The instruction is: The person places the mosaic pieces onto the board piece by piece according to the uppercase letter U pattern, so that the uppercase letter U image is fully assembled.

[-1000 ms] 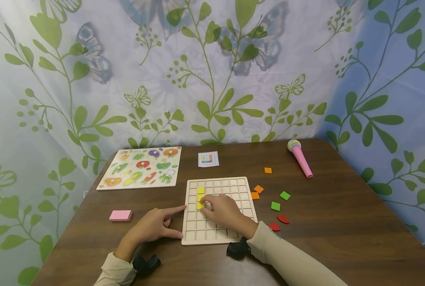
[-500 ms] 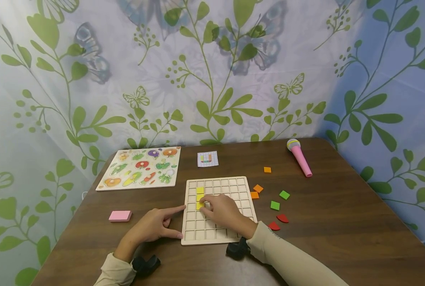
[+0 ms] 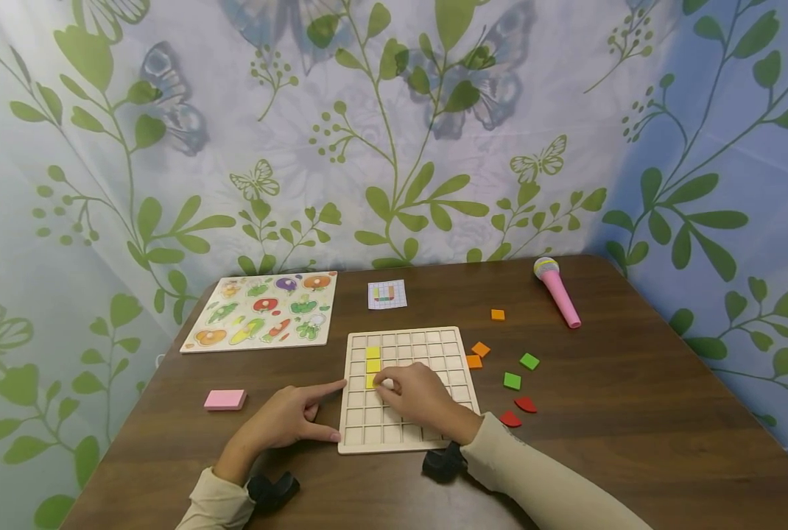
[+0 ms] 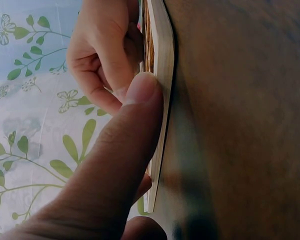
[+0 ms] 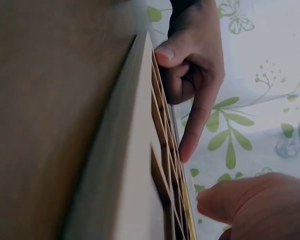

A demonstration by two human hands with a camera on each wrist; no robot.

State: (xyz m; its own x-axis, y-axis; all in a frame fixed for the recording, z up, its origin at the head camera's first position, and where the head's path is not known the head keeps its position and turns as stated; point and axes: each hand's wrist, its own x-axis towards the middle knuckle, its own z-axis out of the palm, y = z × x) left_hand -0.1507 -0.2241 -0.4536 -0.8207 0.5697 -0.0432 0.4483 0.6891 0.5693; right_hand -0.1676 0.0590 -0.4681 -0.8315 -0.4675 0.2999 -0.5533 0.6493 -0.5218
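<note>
A pale wooden grid board lies on the table, with a short column of yellow square tiles set in its cells near the left side. My right hand is over the board, thumb and index fingertips drawn together at the right edge of the lowest yellow tile. Whether they pinch that tile is hidden; a yellow tile edge shows close to a right fingertip in the right wrist view. My left hand touches the board's left edge with outstretched index finger and thumb, its other fingers folded.
Right of the board lie loose orange tiles, green tiles and red curved pieces. A pink toy microphone is farther back. Behind the board lies a small pattern card; leftward are a vegetable puzzle and pink block.
My right thumb and index finger, earlier spread across the lowest yellow tile, have come together at its right edge. My left hand keeps its place against the board.
</note>
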